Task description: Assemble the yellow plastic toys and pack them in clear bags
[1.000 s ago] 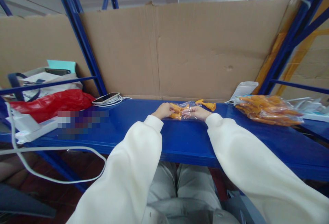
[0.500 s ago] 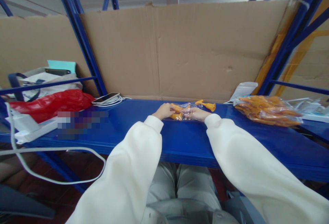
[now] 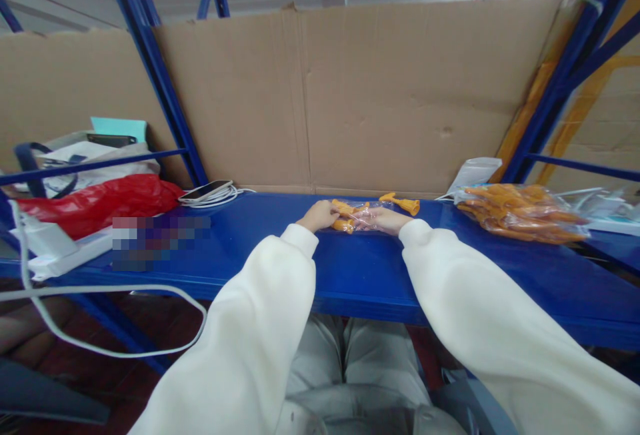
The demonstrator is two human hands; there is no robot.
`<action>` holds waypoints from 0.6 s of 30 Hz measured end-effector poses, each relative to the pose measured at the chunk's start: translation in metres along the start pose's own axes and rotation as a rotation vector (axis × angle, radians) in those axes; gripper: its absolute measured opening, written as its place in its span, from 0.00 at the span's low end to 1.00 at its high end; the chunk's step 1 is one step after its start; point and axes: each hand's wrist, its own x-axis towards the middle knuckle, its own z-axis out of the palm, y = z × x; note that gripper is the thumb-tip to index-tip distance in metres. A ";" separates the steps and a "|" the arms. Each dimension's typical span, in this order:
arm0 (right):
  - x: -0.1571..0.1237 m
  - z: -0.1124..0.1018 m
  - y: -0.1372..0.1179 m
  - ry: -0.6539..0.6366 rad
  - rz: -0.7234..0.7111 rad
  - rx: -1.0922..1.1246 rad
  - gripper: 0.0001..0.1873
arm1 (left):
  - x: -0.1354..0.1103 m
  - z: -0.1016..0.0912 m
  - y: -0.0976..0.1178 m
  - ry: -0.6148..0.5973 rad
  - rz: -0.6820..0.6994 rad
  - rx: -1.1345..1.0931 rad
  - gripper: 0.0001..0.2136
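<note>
A clear plastic bag (image 3: pixel 369 209) with orange-yellow pieces (image 3: pixel 343 224) in it lies near the back of the blue table. The pieces look like small flared, horn-shaped plastic parts; their exact kind I cannot tell. My left hand (image 3: pixel 321 215) is closed on the bag's left end, fingertips against the pieces. From the other side, my right hand (image 3: pixel 384 220) grips the bag, its fingers partly behind shiny film. Whether those fingers are inside or under the film I cannot make out. Just behind my right hand lies a loose orange-yellow piece (image 3: pixel 409 206), flared at one end.
At the right sits a larger clear bag (image 3: pixel 520 214) packed with similar orange pieces. A phone (image 3: pixel 205 190) rests on a coiled white cable to the left, beside a red plastic bag (image 3: pixel 110 202). Cardboard (image 3: pixel 380 102) walls off the table's back between blue posts.
Both hands stay in nearly the same place on the bag. The right fingers and the film around them have shifted slightly.
</note>
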 end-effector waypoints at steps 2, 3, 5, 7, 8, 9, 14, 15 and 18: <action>0.000 0.002 -0.001 0.006 0.017 0.016 0.09 | 0.000 0.000 0.000 0.015 0.005 -0.002 0.12; 0.000 0.003 -0.001 0.010 0.020 0.022 0.10 | 0.000 0.000 0.000 0.021 0.007 -0.006 0.12; 0.000 0.004 -0.001 0.023 0.019 0.037 0.11 | 0.000 0.000 0.001 0.027 0.014 -0.010 0.12; 0.000 0.004 -0.001 0.039 0.019 0.052 0.10 | 0.000 0.000 0.001 0.021 0.016 -0.003 0.12; -0.001 0.004 -0.001 0.043 0.019 0.056 0.09 | 0.000 -0.001 0.001 0.014 0.015 0.004 0.12; -0.001 0.004 -0.001 0.039 0.020 0.057 0.09 | 0.000 -0.001 0.002 0.004 0.012 0.010 0.12; -0.004 0.002 -0.003 -0.018 0.017 0.049 0.07 | -0.001 -0.001 0.003 -0.006 0.001 0.012 0.13; -0.004 0.002 -0.003 -0.021 0.016 0.046 0.06 | -0.001 -0.001 0.003 -0.001 0.000 0.012 0.13; -0.003 0.002 -0.002 -0.009 0.011 0.037 0.06 | -0.001 0.000 0.002 0.006 0.009 0.025 0.13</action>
